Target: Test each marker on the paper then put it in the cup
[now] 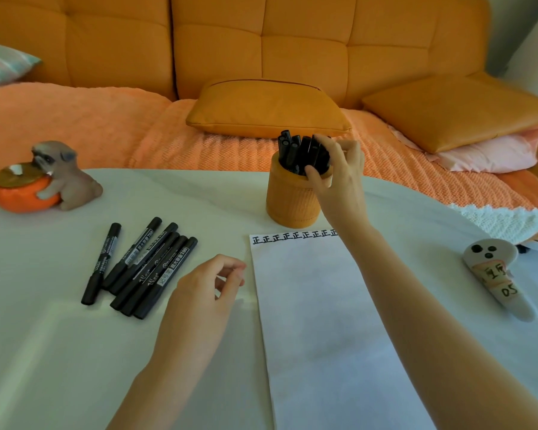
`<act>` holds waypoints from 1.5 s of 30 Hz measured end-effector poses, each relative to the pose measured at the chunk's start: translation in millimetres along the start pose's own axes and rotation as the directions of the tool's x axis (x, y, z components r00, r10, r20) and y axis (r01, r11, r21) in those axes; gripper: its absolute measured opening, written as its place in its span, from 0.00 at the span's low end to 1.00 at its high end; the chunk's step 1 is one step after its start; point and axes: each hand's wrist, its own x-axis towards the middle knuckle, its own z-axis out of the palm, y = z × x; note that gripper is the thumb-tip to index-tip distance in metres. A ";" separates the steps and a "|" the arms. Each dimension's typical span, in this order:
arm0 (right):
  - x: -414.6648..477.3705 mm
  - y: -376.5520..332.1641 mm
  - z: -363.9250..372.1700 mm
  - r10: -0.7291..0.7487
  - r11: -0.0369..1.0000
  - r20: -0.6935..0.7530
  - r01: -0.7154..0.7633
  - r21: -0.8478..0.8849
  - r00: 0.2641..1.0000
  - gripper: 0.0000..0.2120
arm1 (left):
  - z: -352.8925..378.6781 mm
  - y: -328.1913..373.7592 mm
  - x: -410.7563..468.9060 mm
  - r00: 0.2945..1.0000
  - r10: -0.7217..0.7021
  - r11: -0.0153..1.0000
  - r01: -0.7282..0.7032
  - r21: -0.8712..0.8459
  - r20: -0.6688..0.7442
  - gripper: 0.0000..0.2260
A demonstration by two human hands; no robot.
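Note:
An orange ribbed cup stands at the table's far middle, with several black markers upright in it. My right hand is at the cup's rim, its fingers wrapped around a black marker among the others. A white sheet of paper lies in front of the cup, with a row of black characters along its top edge. Several black capped markers lie in a loose group to the left. My left hand hovers between those markers and the paper, fingers loosely curled, holding nothing.
A dog figurine hugging an orange bowl sits at the far left of the white table. A grey controller with a paper label lies at the right. Behind the table is an orange sofa with cushions.

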 end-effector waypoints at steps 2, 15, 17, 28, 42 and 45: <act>-7.9 -7.0 -3.4 0.005 1.000 -0.044 -0.005 0.005 0.999 0.24 | -1.9 -1.6 1.1 0.999 0.015 0.999 -0.013 0.052 -0.036 0.05; -124.3 -69.1 -34.5 0.150 0.936 0.239 -0.215 0.279 0.959 0.09 | -24.4 -16.7 1.5 0.988 -0.043 0.840 0.115 0.530 -0.147 0.14; -132.8 -74.0 -38.8 0.165 0.917 0.289 -0.255 0.308 0.943 0.08 | -25.0 -17.4 0.3 0.989 -0.050 0.825 0.119 0.553 -0.138 0.15; -138.9 -78.0 -43.4 0.257 0.875 0.434 -0.399 0.276 0.863 0.12 | -22.2 -27.3 -0.5 0.992 -0.054 0.881 0.101 0.461 -0.113 0.17; -114.0 -98.5 -22.9 0.401 0.461 0.662 -0.764 0.452 0.633 0.11 | -14.1 4.1 -4.6 0.983 0.162 0.985 -0.156 -0.077 0.084 0.13; -111.2 -97.9 -19.2 0.410 0.465 0.629 -0.744 0.479 0.661 0.12 | -11.6 0.6 -4.2 0.987 0.151 0.984 -0.145 -0.099 0.054 0.10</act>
